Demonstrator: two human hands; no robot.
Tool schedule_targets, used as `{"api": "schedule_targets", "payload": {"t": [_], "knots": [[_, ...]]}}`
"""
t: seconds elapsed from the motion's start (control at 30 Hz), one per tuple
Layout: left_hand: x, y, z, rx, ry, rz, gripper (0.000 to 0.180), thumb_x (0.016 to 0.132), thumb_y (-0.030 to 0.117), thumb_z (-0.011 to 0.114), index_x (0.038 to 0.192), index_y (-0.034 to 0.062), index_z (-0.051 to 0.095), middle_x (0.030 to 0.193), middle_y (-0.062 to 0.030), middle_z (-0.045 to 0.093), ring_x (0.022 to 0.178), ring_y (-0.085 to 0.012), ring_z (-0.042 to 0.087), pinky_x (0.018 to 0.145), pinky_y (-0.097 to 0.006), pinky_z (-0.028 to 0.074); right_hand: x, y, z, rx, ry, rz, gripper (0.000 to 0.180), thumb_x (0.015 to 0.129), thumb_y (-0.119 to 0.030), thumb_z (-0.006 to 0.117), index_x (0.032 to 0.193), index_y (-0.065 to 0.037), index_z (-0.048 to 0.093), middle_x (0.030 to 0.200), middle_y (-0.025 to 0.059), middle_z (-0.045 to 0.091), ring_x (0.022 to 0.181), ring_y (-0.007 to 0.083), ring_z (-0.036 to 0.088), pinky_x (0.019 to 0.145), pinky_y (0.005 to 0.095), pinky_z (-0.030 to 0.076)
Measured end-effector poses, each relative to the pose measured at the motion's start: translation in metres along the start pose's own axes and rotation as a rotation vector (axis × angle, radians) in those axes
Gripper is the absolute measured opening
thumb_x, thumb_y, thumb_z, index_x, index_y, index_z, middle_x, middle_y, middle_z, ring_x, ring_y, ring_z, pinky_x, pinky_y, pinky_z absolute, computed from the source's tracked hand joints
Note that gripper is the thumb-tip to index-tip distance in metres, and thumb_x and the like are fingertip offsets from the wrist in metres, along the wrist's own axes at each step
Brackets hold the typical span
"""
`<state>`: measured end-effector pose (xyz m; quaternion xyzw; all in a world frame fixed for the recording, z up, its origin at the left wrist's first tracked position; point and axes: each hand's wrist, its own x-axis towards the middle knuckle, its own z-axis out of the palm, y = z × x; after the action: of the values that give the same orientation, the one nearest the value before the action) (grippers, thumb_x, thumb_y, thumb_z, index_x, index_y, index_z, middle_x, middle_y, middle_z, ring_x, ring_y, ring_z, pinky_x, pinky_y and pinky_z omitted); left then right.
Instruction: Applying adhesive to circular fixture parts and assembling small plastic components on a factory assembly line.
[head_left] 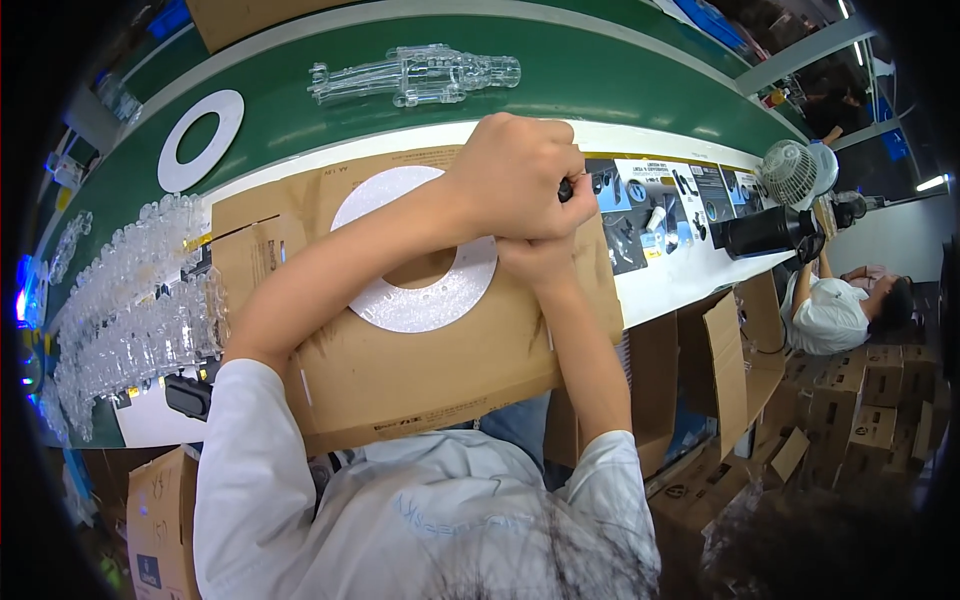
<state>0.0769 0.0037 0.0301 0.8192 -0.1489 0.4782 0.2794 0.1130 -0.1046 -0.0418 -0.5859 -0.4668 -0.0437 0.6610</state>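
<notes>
My left hand (pixel 515 180) is closed in a fist, with the end of a small black thing (pixel 567 190) showing by its thumb; the rest of that thing is hidden. Right below it my right hand (pixel 535 258) presses up against it, its fingers mostly covered by the left. Both are over the right part of a brown cardboard piece (pixel 400 375) lying in front of me. On that cardboard rests a white ring with a speckled surface (pixel 430 308), partly covered by my left forearm.
A clear plastic moulded part (pixel 425 75) and another white ring (pixel 227 118) lie on the green surface. Many clear parts (pixel 140 310) are piled at left. Rightward are printed sheets (pixel 650 215), a black cylinder (pixel 765 233), a fan (pixel 790 170), cardboard boxes (pixel 725 370) and a seated person (pixel 835 315).
</notes>
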Motion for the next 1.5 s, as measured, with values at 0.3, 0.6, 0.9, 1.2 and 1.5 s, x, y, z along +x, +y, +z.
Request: {"api": "schedule_targets", "payload": {"t": [0.3,0.6,0.9,1.2,1.5], "knots": [[0.001,-0.001,0.0,-0.033,-0.003,0.003,0.016,0.063,0.014,0.065,0.052,0.0048,0.058,0.051,-0.0043,0.048,0.039,-0.0196,0.044,0.037,-0.03,0.036,0.004,-0.004,0.0,-0.083,0.002,-0.05,0.049,0.062,-0.002,0.066,0.106,0.003,0.045,0.093,0.0088,0.058,0.085,0.0154,0.058,0.072,0.0299,0.05],[0.0,-0.001,0.003,-0.025,0.01,-0.037,0.016,0.064,0.015,0.065,0.053,0.004,0.06,0.051,-0.0058,0.05,0.039,-0.0205,0.045,0.037,-0.031,0.036,0.002,0.006,-0.004,-0.136,-0.026,-0.074,0.049,0.062,-0.003,0.067,0.106,0.003,0.046,0.093,0.0085,0.06,0.085,0.0159,0.059,0.071,0.0307,0.05],[-0.007,0.006,-0.006,0.008,-0.033,-0.134,0.018,0.064,0.015,0.065,0.053,0.0026,0.06,0.05,-0.008,0.053,0.04,-0.0224,0.048,0.039,-0.032,0.039,-0.001,-0.005,-0.001,-0.089,-0.133,-0.039,0.054,0.063,-0.004,0.067,0.112,0.004,0.045,0.093,0.0082,0.059,0.086,0.0169,0.059,0.072,0.0312,0.05],[-0.005,0.007,-0.005,0.0,-0.07,-0.125,0.016,0.061,0.015,0.062,0.052,0.0019,0.061,0.049,-0.0096,0.054,0.04,-0.0226,0.049,0.04,-0.031,0.041,-0.004,-0.007,-0.002,-0.009,-0.072,0.012,0.052,0.065,-0.002,0.068,0.111,0.007,0.045,0.092,0.0093,0.061,0.084,0.0152,0.06,0.07,0.0305,0.051],[-0.005,0.003,-0.003,0.005,-0.08,-0.133,0.016,0.062,0.015,0.063,0.053,0.0014,0.062,0.049,-0.0093,0.055,0.04,-0.0226,0.05,0.039,-0.031,0.041,0.0,-0.007,-0.002,0.062,-0.074,0.082,0.054,0.063,-0.004,0.068,0.111,0.006,0.046,0.095,0.0084,0.061,0.086,0.0152,0.059,0.072,0.0307,0.05]]}}
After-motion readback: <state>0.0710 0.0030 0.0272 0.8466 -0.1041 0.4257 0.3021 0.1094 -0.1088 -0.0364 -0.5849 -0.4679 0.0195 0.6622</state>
